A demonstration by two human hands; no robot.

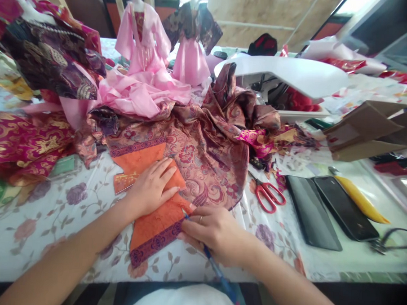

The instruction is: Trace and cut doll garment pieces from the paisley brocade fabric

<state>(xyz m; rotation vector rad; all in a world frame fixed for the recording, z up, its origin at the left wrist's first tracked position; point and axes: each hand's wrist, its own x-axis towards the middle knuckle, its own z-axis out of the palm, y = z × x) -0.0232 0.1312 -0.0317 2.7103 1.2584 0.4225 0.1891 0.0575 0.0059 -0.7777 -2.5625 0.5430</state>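
My left hand [153, 188] lies flat with its fingers spread on a piece of orange fabric [160, 216] that has purple patterned borders. A slim blue pen [220, 274] is held in my right hand [213, 231], its tip touching the orange fabric near the right edge. A ring shows on one finger of that hand. Under the upper part of the orange piece and beyond it spreads a brownish-pink paisley cloth [203, 157]. To the right of the cloth lie red-handled scissors [270, 196].
Small pink dresses [144, 42] stand at the back. On the right are a black phone [346, 208], a dark flat case [312, 211], a yellow cutter [361, 200] and a cardboard box [369, 128]. A white bin [288, 73] holds red items. Magenta-gold fabric [32, 140] lies left.
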